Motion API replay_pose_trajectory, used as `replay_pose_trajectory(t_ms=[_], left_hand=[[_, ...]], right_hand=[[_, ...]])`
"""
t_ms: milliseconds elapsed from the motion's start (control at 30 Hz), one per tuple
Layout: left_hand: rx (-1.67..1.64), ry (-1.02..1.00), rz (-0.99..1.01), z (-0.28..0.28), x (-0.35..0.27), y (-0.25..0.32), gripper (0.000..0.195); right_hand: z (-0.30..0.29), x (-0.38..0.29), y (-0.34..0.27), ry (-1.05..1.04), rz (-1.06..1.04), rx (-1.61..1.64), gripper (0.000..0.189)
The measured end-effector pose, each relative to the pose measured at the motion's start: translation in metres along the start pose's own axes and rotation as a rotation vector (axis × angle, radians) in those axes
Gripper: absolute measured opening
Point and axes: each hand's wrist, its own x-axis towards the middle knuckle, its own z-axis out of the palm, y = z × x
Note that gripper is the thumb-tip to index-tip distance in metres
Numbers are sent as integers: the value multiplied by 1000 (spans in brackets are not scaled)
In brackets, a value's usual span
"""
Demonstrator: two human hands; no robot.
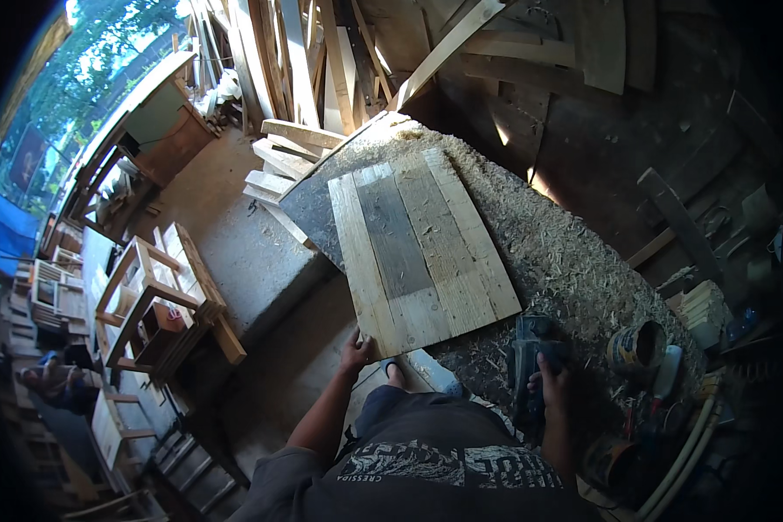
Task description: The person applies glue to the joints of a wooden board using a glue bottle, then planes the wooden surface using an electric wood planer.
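Observation:
A panel of several joined wooden boards (424, 245) lies on a dark workbench (548, 241) strewn with wood shavings. At the panel's near left corner, my left hand (357, 353) holds its edge, thumb on top. My right hand (548, 382) is on a dark handheld power tool (528, 365), which looks like an electric planer, beside the panel's near right corner. Shadow hides part of the tool and of my fingers. The panel's boards differ in tone, with a darker grey patch in the second board from the left.
To the right stand an open tin can (636, 346) and a white-bladed tool with a red handle (667, 372). Cut timber (287, 156) lies beyond the bench's left edge. A wooden chair frame (147, 280) stands at left, and long planks (300, 59) lean at the back.

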Motion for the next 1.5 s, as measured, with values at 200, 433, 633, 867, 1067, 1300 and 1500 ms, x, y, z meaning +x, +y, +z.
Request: replay_pose_trajectory(t_ms=[200,433,633,867,1067,1300,1500], left_hand=[[11,36,86,-1,8,-4,61],[187,5,27,-31,28,14,69],[873,415,558,3,86,114,67],[1115,184,654,114,175,171,60],[1141,263,772,133,221,156,61],[1165,236,691,131,220,167,62],[1200,207,656,130,220,172,64]], right_hand=[[-2,1,-4,50,-22,-72,33],[-9,-28,-29,-2,-181,-360,31],[31,-8,-38,-170,-192,-323,36],[59,7,1,-74,-309,-466,51],[93,29,-47,-84,-144,-410,50],[193,148,-123,-111,-302,-424,43],[326,300,-214,-137,-460,-396,44]])
